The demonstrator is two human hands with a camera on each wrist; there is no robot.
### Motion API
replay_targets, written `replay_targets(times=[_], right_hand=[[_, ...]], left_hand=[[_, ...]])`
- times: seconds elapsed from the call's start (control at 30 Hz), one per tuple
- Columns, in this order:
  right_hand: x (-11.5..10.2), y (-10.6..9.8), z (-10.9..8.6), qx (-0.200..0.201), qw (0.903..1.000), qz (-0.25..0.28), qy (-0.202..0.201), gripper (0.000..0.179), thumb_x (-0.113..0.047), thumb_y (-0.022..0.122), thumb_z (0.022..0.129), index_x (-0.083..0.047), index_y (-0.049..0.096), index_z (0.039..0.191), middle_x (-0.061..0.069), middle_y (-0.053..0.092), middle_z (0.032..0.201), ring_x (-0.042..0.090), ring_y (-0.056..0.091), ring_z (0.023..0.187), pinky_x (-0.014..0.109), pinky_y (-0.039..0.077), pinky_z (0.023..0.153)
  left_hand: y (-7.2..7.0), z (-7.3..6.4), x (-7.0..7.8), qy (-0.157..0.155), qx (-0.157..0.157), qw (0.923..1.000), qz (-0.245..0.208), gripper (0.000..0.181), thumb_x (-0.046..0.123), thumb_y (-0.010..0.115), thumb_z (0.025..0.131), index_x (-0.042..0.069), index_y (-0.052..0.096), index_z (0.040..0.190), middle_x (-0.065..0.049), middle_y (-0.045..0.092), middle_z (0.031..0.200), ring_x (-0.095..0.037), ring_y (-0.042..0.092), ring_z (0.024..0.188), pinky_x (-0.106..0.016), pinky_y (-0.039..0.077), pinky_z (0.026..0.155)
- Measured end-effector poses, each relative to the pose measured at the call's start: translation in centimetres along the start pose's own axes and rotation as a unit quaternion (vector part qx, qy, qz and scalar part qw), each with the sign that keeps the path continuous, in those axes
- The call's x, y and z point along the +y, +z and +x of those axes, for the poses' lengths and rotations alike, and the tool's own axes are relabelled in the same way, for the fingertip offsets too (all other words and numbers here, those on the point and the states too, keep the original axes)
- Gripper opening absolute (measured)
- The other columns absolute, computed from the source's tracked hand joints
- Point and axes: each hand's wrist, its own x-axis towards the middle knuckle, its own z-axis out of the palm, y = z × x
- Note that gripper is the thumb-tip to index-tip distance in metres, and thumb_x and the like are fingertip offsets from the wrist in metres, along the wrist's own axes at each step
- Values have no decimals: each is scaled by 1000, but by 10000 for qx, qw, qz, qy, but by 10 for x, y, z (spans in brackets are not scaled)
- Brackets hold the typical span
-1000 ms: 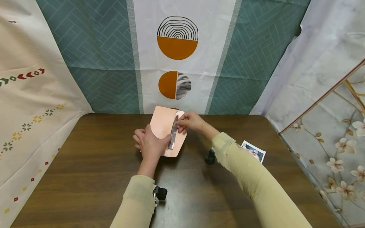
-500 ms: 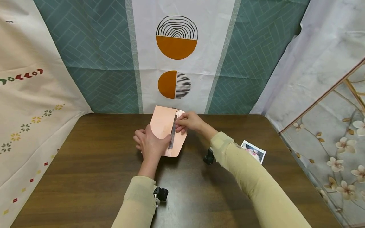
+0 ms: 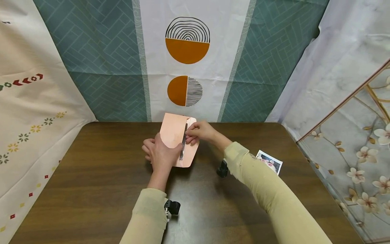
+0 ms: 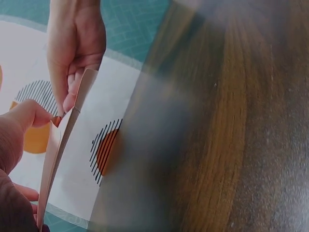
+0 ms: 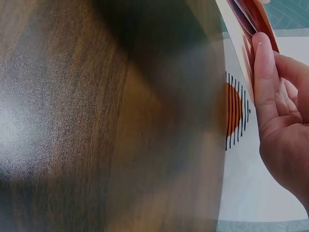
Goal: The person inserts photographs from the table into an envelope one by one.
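Above the far part of the table, a peach envelope is held tilted, its flap open toward the right. My left hand grips its left side, with the thumb across the front near the opening. A narrow strip of a dark, glossy card shows at the envelope's mouth; the rest is hidden inside. My right hand pinches at the card's exposed edge, in front of the flap. In the right wrist view, the fingers of my right hand lie along the envelope's opening. The left wrist view shows the envelope edge-on.
A white-bordered photo lies on the brown wooden table at the right, partly covered by my right sleeve. Patterned cloth hangs right behind the table's far edge, with more cloth at both sides.
The visible strip of the dark card has become narrower as it slides left into the envelope. My right fingers have shifted slightly left with it; my left hand stays on the envelope.
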Motion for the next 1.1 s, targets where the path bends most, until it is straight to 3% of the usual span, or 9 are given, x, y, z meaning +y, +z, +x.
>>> replay_targets(times=[0.1,0.2,0.33,0.43,0.83,1.1], right_hand=[[1,2,0,27,9999,-139,-65,7,2,67,103,10,67,103,11,76,80,15,75,65,32,63,64],[0,4,-2,77,9972,-681,-296,7,0,69,102,7,67,101,12,76,81,15,74,65,31,63,64],[-1,5,-4,212,9846,-1603,-671,10,-4,72,101,4,68,96,13,75,82,14,72,63,31,62,62],[-1,5,-4,322,9775,-1931,-788,11,-6,73,100,1,69,95,12,75,81,13,71,62,30,61,60],[-2,8,-4,547,9742,-2055,-753,12,-10,75,101,0,70,95,9,74,77,12,68,60,27,59,58],[-6,-9,-7,527,9782,-1869,-739,14,-12,73,102,2,73,102,9,73,76,13,68,60,38,63,64]], left_hand=[[0,0,0,-56,-19,10000,-21,94,46,89,75,2,51,149,-26,37,131,-42,30,128,-62,33,98],[0,0,0,-59,-1,10000,-30,94,46,89,75,2,52,149,-26,38,131,-42,31,128,-62,33,97],[0,0,1,-29,-7,10000,-42,93,45,89,76,2,52,149,-26,38,131,-42,31,127,-62,33,96],[0,0,1,-39,-21,10000,-55,94,45,89,76,1,51,150,-26,37,131,-42,30,127,-62,33,96],[0,1,-1,-61,0,10000,-49,96,46,90,76,1,51,150,-26,37,130,-42,29,127,-61,31,96],[0,2,-3,8,3,10000,-28,96,48,90,75,1,51,150,-26,37,131,-42,30,128,-61,31,97]])
